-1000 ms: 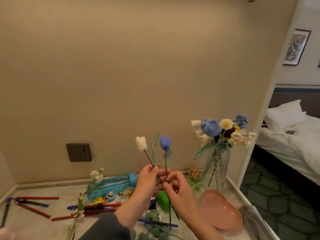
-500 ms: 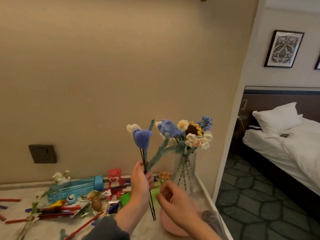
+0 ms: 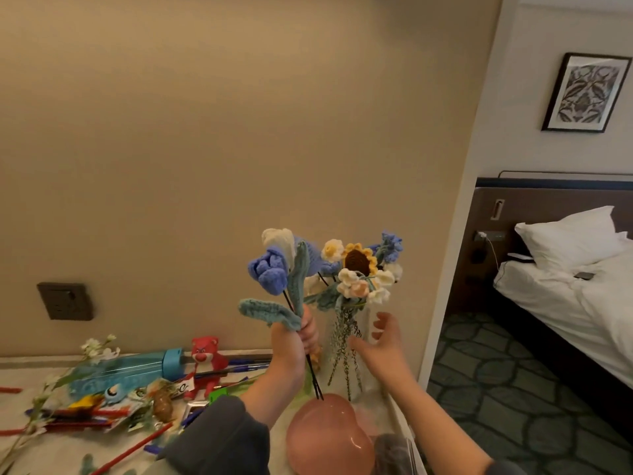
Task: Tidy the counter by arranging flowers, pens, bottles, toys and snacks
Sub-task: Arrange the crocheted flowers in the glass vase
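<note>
Gripping a small bunch of tulips in the left hand, raised above the right end of the counter, wrist bent up, fingers wrapped tight round the wire stems. Right hand just beside it, palm turned toward the vase, fingers spread and relaxed, holding nothing. Can't tell whether touching the glass or just short of it.

On to the tulips: crocheted, one blue in front, one white behind, plus long teal knitted leaves, one of them drooping left above the knuckles. Thin black stems poking out below the fist, ending just over a pink dish near the counter's front edge. Heads right up against the bouquet in the vase: sunflower, small white and peach blooms, more blue at the back. Vase clear, upright, at the right end by the back edge.

Further left along the back edge: red bear standing, blue bottle on its side. In front of those, snack packets and red and blue pens in a messy heap, with a white sprig lying across the left of it.
</note>
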`<state>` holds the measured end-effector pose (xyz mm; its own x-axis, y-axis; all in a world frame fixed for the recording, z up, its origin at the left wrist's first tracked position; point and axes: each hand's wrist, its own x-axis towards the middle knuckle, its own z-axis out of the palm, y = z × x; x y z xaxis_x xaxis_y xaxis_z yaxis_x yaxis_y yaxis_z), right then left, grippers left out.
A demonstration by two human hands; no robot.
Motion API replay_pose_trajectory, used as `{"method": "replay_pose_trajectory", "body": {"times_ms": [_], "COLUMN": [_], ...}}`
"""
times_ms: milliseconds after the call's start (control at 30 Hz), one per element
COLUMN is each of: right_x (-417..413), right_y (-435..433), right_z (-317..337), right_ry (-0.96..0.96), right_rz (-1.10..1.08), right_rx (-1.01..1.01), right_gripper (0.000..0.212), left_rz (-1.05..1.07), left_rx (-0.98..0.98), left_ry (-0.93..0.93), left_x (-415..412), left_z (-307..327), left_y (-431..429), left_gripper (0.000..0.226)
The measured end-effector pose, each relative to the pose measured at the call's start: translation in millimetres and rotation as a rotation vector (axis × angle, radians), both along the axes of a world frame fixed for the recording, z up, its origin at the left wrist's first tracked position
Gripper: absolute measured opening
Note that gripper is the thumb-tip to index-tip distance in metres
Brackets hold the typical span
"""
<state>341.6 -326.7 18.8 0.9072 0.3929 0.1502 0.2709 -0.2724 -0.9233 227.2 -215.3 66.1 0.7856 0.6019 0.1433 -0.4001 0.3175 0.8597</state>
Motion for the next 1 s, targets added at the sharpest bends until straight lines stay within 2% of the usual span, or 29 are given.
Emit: {"method": "replay_pose_trajectory", "body": {"times_ms": [67, 167, 333, 467, 567, 700, 800, 867, 933, 967, 1000], "right_x": [16, 39, 62, 66, 65, 57, 49, 46, 44, 40, 38], "right_y": [10, 28, 47, 48, 46, 47, 49, 53, 59, 58, 55], "right_z": [3, 2, -10, -15, -15, -11, -6, -8, -14, -14, -15], "right_ry": [0.016, 0.007, 0.066, 0.061, 0.041, -0.046, -0.141, -0.132, -0.072, -0.053, -0.045], "right_rz": [0.013, 0.044, 0.111, 0.124, 0.097, -0.042, -0.173, -0.226, -0.224, -0.206, -0.186], "right_rx": [0.04, 0.109, 0.198, 0.199, 0.217, 0.314, 0.309, 0.284, 0.235, 0.201, 0.175], "right_gripper": [0.087, 0.088, 0.075, 0.063, 0.072, 0.086, 0.085, 0.088, 0.103, 0.104, 0.095], "left_rz": [0.002, -0.019, -0.069, -0.094, -0.076, -0.049, -0.059, -0.07, -0.061, -0.054, -0.047], "left_rx": [0.026, 0.051, 0.07, 0.097, 0.096, 0.074, 0.042, 0.025, 0.021, 0.028, 0.036], "left_ry": [0.017, 0.031, 0.005, -0.02, -0.013, 0.001, 0.003, -0.003, -0.01, -0.016, -0.019], "left_x": [8, 15, 19, 21, 21, 23, 21, 19, 16, 14, 13], "left_z": [2, 5, -2, -8, -10, -14, -17, -18, -18, -18, -18], "left_y": [6, 13, 21, 23, 26, 30, 30, 30, 32, 33, 33], "left_gripper": [0.035, 0.037, 0.022, 0.028, 0.028, 0.028, 0.031, 0.027, 0.024, 0.023, 0.022]}}
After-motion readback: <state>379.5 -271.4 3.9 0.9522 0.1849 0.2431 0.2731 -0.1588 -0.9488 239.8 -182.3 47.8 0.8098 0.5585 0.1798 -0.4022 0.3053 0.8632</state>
